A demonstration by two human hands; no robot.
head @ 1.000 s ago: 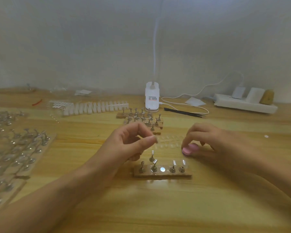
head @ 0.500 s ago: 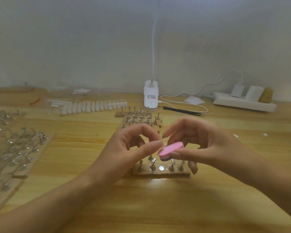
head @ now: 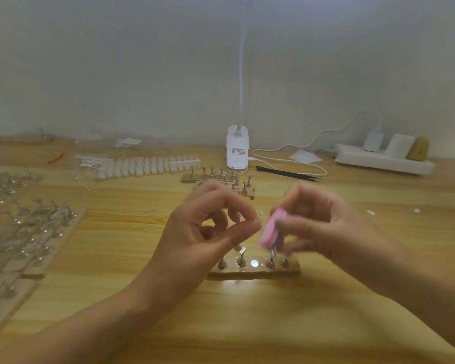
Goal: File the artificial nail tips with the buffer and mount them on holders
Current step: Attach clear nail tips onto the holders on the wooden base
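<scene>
My left hand (head: 208,232) is raised over the table, thumb and forefinger pinched together on a small clear nail tip (head: 258,221) that is barely visible. My right hand (head: 318,227) grips a pink buffer (head: 271,229), tilted nearly upright and blurred, right beside the left fingertips. Below both hands lies a wooden holder strip (head: 255,270) with several small metal stands and one bare round spot.
More holder strips (head: 221,179) sit behind the hands; many stands (head: 24,232) cover boards at the left. A row of white nail tips (head: 147,165), a white lamp base (head: 237,151), black tweezers (head: 286,174) and a power strip (head: 384,158) line the back.
My right hand picked the pink buffer up from the table, lifted it to the left fingertips, and has now tilted it from flat to nearly upright. The left hand stayed raised.
</scene>
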